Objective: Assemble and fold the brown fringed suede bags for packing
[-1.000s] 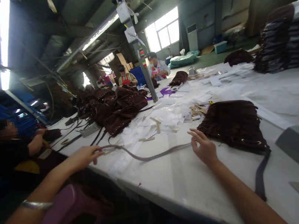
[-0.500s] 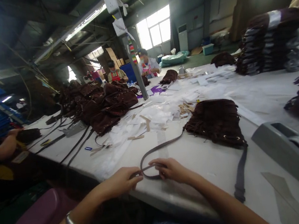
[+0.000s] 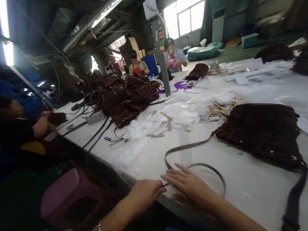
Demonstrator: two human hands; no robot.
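Observation:
A dark brown fringed bag (image 3: pixel 261 134) lies on the white table (image 3: pixel 241 199) in front of me. Its long brown strap (image 3: pixel 187 147) runs from the bag's left corner and curls into a loop near the table's front edge. My left hand (image 3: pixel 145 194), with a metal bangle on its wrist, is closed and pinches the strap's end at the table edge. My right hand (image 3: pixel 189 187) rests flat on the looped strap right beside it, fingers stretched out. A second, wider dark strap (image 3: pixel 293 202) hangs from the bag's right side toward me.
A heap of brown bags (image 3: pixel 125 96) and scattered white paper and card scraps (image 3: pixel 177 117) cover the table's middle. A person in black sits at the left edge (image 3: pixel 14 128); two more people work at the far end. A purple stool (image 3: pixel 71 199) stands below left. A grey post (image 3: pixel 160 52) rises from the table.
The strap, stretched wide a second ago, has been gathered into a loop at the table's front edge. My hands came together, and my right hand now lies flat on the loop.

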